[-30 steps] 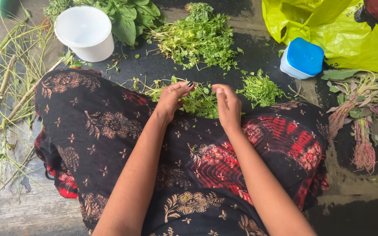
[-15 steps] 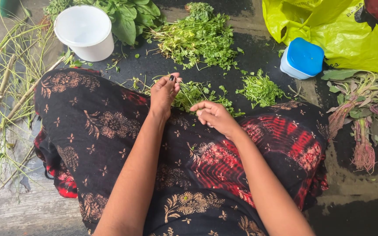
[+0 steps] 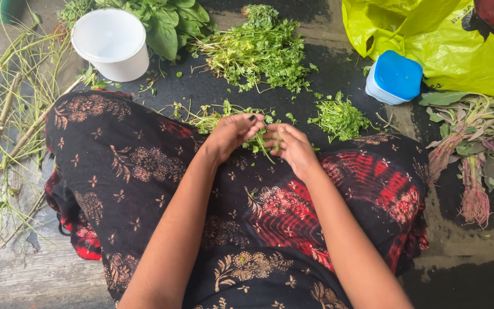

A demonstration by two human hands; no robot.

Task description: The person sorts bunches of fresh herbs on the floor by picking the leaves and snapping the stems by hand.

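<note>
The person sits on the ground, and a black cloth with brown flowers and a red patch [image 3: 293, 223] covers the lap. The left hand [image 3: 231, 136] and the right hand [image 3: 291, 147] meet over the far edge of the lap. The fingers of both hands are pinched together on a small green sprig [image 3: 260, 143], which hangs between them. Just behind the hands lies a thin bunch of stems with leaves [image 3: 210, 117] on a dark mat [image 3: 201, 86].

The mat lies on a rough grey floor [image 3: 41, 274]. Far on the mat there is a big heap of leafy herbs [image 3: 258, 54], and to the right a small pile of picked leaves [image 3: 338, 117]. A white bowl [image 3: 111, 43] stands at the far left, near broad green leaves [image 3: 170, 23]. Bare stalks [image 3: 7, 114] are scattered on the left side. At the right stand a white tub with a blue lid [image 3: 394, 77] and a yellow plastic bag [image 3: 430, 40], with reddish plants with roots [image 3: 475, 160] near them.
</note>
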